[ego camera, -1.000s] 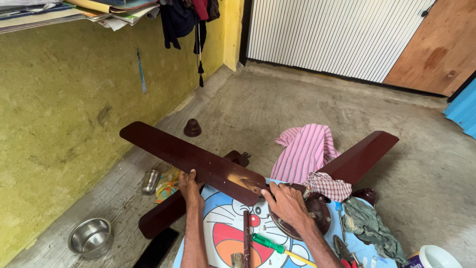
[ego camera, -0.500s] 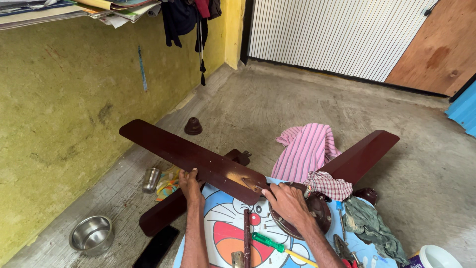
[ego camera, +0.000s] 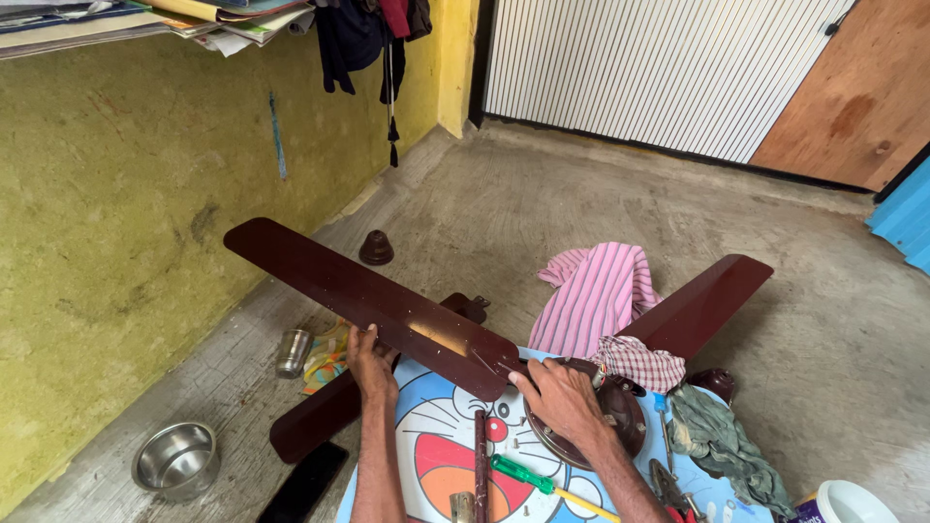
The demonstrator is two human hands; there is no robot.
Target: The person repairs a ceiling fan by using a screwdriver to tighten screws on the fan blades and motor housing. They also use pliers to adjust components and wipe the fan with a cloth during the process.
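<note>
Three dark brown fan blades can be counted. One long fan blade (ego camera: 368, 300) is held up across the middle, a second blade (ego camera: 702, 305) sticks out to the right, and a third blade (ego camera: 315, 426) lies low on the floor to the left. One round fan motor (ego camera: 605, 416) is seen under the right hand, on a blue cartoon mat (ego camera: 436, 465). Two hands are seen, both reaching forward from the bottom. The left hand (ego camera: 371, 363) is wrapped around the near edge of the long blade, with the fingers curled under it, so the blade is gripped. The right hand (ego camera: 560, 399) is laid palm down on the motor, right at the inner end of the long blade, with the fingers bent; whether anything is pinched in it cannot be told. One green-handled screwdriver (ego camera: 528, 476) is lying on the mat, near the right wrist. Three cloths are counted: one pink striped cloth (ego camera: 596, 291), one checked cloth (ego camera: 635, 363) and one grey-green cloth (ego camera: 717, 441). One steel bowl (ego camera: 176, 457) and one small steel cup (ego camera: 293, 352) are set by the yellow wall (ego camera: 116, 194). One black phone (ego camera: 302, 482) is lying on the floor, just beside the mat.
</note>
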